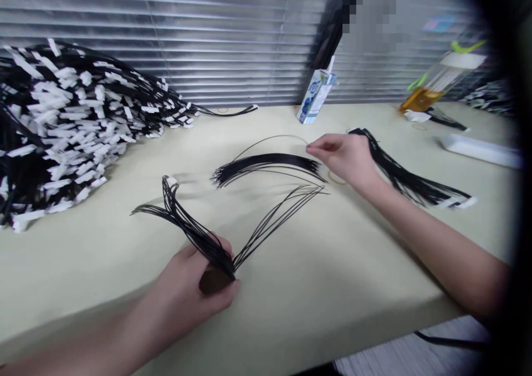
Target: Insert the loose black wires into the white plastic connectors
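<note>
My left hand is closed round the middle of a bundle of thin black cords that fans out to both sides above the table. My right hand pinches a single thin black cord at its end; the cord arcs leftward over the table. Just below that cord lies a loose sheaf of black cords on the beige table. Another bunch of black cords with white tags lies behind my right wrist.
A big heap of black cords with white tags fills the left of the table. A small blue-and-white carton stands at the back by the closed blinds. A clear bottle with amber liquid and a white strip sit at the right.
</note>
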`<state>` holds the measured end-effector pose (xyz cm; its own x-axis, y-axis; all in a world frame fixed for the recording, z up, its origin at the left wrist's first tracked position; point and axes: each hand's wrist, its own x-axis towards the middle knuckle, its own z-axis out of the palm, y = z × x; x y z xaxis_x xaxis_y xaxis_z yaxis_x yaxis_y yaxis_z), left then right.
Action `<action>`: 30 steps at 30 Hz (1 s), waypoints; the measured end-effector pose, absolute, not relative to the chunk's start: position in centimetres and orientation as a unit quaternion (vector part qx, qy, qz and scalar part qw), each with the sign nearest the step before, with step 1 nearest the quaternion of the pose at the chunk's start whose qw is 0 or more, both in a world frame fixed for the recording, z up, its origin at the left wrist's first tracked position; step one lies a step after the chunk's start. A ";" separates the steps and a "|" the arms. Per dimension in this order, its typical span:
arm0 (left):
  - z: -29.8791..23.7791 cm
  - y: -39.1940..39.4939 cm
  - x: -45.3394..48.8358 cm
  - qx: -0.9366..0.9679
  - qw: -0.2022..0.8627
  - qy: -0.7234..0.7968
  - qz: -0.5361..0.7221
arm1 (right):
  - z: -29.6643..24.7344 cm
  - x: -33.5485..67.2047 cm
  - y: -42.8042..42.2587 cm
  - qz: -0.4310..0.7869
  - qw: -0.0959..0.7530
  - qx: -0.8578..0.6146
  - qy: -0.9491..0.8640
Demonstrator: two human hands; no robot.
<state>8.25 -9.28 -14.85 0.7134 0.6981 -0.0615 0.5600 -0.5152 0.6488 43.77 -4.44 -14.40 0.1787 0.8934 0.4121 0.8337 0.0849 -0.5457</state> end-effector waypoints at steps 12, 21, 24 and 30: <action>-15.3 -9.1 8.1 0.869 0.324 0.353 0.122 | -12.3 32.1 -11.0 0.565 0.468 -0.401 -0.548; -15.1 -9.1 8.2 0.873 0.320 0.342 0.134 | -15.1 28.4 -14.1 0.455 0.352 -0.484 -0.659; -14.9 -9.1 8.3 0.874 0.319 0.341 0.134 | -15.8 28.3 -14.1 0.454 0.320 -0.513 -0.654; -14.9 -9.2 8.3 0.873 0.325 0.341 0.128 | -15.7 28.5 -13.9 0.444 0.314 -0.509 -0.667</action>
<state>8.30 -9.19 -14.93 0.7345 0.6786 0.0009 0.5126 -0.5558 0.6545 28.51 -13.88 -15.72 -0.2851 0.9579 -0.0336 0.4003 0.0872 -0.9122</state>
